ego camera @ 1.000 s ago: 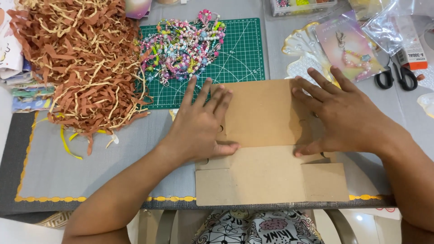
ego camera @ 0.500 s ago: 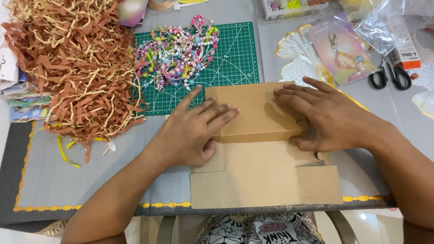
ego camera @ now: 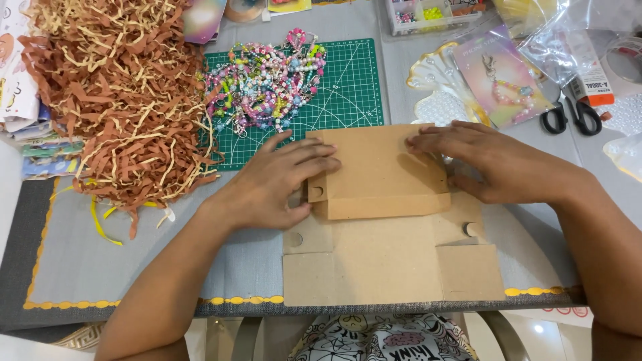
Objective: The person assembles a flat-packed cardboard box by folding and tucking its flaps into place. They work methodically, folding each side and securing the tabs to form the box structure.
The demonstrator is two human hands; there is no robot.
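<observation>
Closest to me, the flat end of a brown cardboard box blank [ego camera: 374, 261] lies on the grey mat [ego camera: 134, 267], its lower edge reaching the mat's scalloped yellow border at the table edge. Just above that I see the blank's upper panel folded over into a raised flap, and both of my hands are pressed on it. My left hand [ego camera: 274, 184] lies flat with fingers spread, fingertips on the flap's left edge and a small tab with a round hole just beside the thumb. My right hand [ego camera: 498, 164] rests palm down on the flap's right side, fingers extended leftward and held together, thumb tucked along the lower right edge. Neither hand is clamped around anything; both are open and pushing down, set apart at either side of the fold. Beyond the hands, a green cutting mat [ego camera: 348, 87] carries a heap of colourful beaded strands [ego camera: 264, 83]. To the left sits a large pile of brown and tan shredded paper [ego camera: 114, 93]. To the right I can see a packaged beaded charm on a pastel card [ego camera: 498, 77], then black-handled scissors [ego camera: 568, 117], and clear plastic bags [ego camera: 555, 33] farthest back.
</observation>
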